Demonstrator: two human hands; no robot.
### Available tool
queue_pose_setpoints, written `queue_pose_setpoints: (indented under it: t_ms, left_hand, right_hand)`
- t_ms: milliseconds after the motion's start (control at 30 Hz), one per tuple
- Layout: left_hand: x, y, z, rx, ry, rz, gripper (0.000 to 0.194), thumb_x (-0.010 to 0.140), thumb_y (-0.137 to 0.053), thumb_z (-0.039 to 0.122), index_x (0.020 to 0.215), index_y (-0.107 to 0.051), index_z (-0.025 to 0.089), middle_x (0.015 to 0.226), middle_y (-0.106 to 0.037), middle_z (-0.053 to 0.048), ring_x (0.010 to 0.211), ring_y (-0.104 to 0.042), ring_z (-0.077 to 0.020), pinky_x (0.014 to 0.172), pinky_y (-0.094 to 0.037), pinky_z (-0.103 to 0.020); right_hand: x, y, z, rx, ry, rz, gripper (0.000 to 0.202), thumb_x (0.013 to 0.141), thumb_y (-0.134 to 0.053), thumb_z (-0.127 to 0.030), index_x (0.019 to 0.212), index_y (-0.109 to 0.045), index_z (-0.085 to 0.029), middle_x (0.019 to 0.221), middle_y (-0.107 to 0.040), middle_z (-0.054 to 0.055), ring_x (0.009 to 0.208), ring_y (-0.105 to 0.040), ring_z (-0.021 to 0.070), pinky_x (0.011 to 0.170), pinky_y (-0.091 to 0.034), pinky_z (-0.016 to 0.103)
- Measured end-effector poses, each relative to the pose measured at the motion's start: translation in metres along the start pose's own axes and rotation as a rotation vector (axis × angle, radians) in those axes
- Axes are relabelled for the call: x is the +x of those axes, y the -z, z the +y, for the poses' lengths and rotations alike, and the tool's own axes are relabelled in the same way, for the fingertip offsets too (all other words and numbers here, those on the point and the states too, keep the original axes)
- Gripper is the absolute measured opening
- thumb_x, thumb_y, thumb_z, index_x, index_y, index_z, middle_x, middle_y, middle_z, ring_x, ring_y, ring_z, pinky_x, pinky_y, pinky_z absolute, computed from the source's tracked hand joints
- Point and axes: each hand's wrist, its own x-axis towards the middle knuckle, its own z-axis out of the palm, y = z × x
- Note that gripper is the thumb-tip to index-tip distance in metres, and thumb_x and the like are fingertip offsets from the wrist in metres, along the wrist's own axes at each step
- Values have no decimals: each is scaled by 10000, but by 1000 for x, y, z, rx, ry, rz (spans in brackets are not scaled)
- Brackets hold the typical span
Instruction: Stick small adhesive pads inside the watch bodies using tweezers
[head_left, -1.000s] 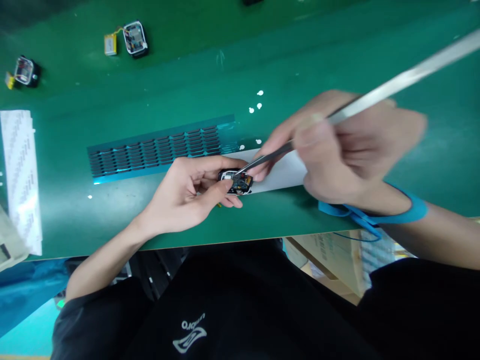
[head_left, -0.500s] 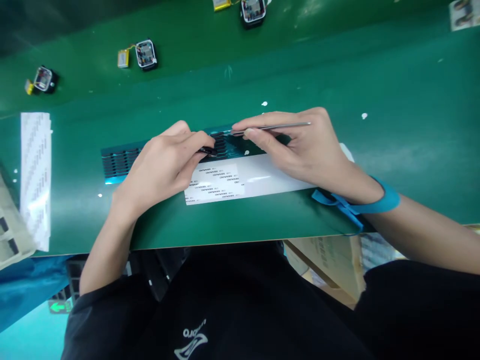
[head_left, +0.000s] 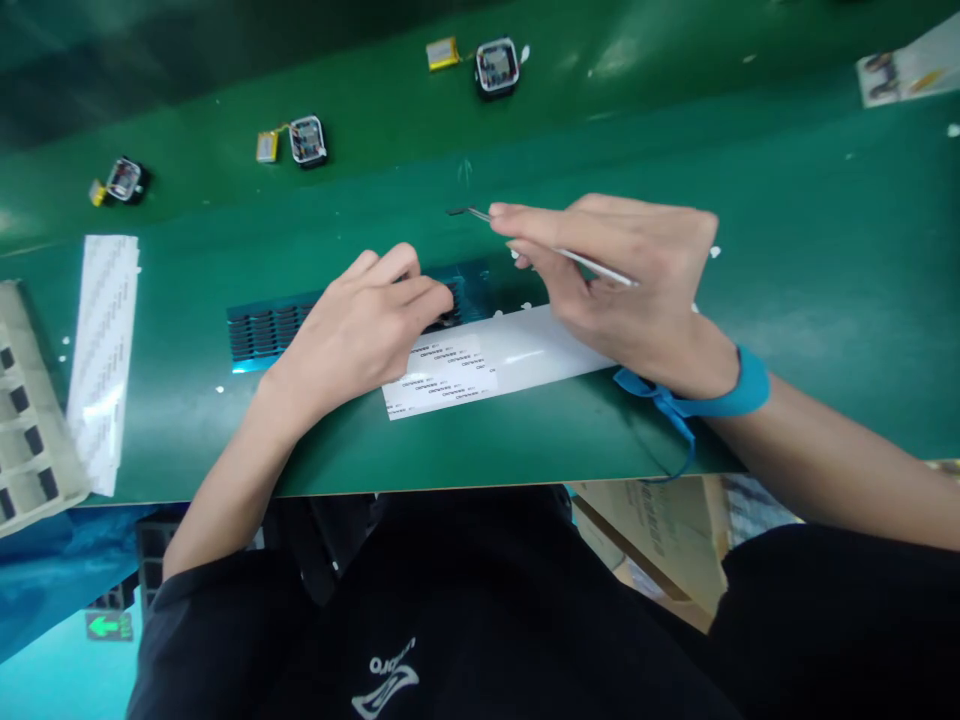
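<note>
Right hand advanced, grip round one tweezer bearing one strip — left hand, grip unclear.

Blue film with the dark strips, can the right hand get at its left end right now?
Probably not directly: the left hand is over the blue film, between that end and the right hand, which holds tweezers. Reaching around might work.
</note>
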Motion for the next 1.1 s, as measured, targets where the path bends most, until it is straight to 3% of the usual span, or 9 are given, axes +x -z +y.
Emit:
queue_pose_setpoints:
  t_ms: [67, 100, 167, 233, 400, 600, 667, 800, 1100]
  left_hand:
    - [-2, 5, 11, -67, -54, 14, 207, 1010, -596, 195, 990, -793, 255, 1008, -801, -82, 1063, -722, -317, 1002, -550, -512]
    - [-3, 7, 15, -151, -34, 100, 212, 1046, -583, 232, 1066, -791, 267, 1073, -804, -79, 1064, -725, -297, 985, -554, -483]
    - [-3, 10, 19, -397, 120, 378, 182, 1075, -605, 321, 1158, -765, 295, 1124, -802, -61, 959, -728, -243, 867, -569, -404]
    - [0, 10, 15, -649, 304, 535, 139, 1042, -647, 342, 1125, -745, 287, 1074, -809, -56, 798, -685, -204, 738, -551, -358]
    - [7, 3, 2, -1067, 600, 356, 83, 903, -680, 246, 910, -733, 183, 1016, -823, -115, 670, -580, -145, 635, -510, -292]
    - [4, -11, 13, -1046, 567, 323, 62, 842, -797, 213, 789, -765, 205, 841, -742, -14, 670, -582, -111, 629, -513, -241]
    - [2, -15, 13, -1029, 544, 351, 52, 837, -823, 209, 796, -791, 215, 874, -764, -9, 725, -626, -118, 679, -542, -247]
    - [0, -21, 10, -1004, 577, 438, 85, 818, -855, 195, 838, -779, 228, 877, -769, 13, 710, -659, -109, 705, -567, -254]
    - [-2, -24, 26, -1104, 684, 459, 262, 825, -753, 171, 719, -515, 206, 851, -785, -7, 694, -755, -123, 775, -662, -286]
  right_hand:
    - [1, 6, -2, 27, 53, 77, 291, 1063, -694, -239, 1275, -798, -411, 1212, -839, -46, 798, -824, 209, 718, -650, 384]
    - [1, 8, -4, 37, 89, 129, 358, 1050, -708, -207, 1326, -779, -423, 1238, -828, -38, 827, -835, 214, 737, -660, 382]
    - [0, 11, -6, 18, 154, 211, 495, 1015, -746, -151, 1405, -738, -456, 1264, -812, -32, 864, -846, 224, 747, -666, 368]
    - [-1, 14, -9, -40, 212, 266, 604, 974, -784, -105, 1442, -711, -481, 1268, -800, -46, 834, -844, 225, 695, -656, 353]
    - [-4, 27, -21, -51, 348, 143, 719, 944, -779, -34, 1559, -631, -377, 1334, -753, -15, 919, -854, 225, 743, -705, 314]
    - [-12, 44, -34, 4, 305, -204, 583, 1039, -691, -127, 1551, -630, -400, 1501, -649, -32, 1098, -834, 251, 924, -714, 395]
    - [-13, 44, -33, 26, 344, -216, 501, 1060, -695, -190, 1511, -666, -406, 1487, -665, -44, 1091, -836, 242, 895, -718, 384]
    - [-14, 43, -29, 87, 207, -224, 433, 1069, -712, -271, 1456, -703, -464, 1395, -755, -58, 1109, -831, 245, 906, -715, 393]
    - [-4, 36, -30, 50, 155, -316, 284, 1044, -738, -253, 1211, -826, -465, 1251, -830, -88, 1035, -830, 226, 707, -690, 364]
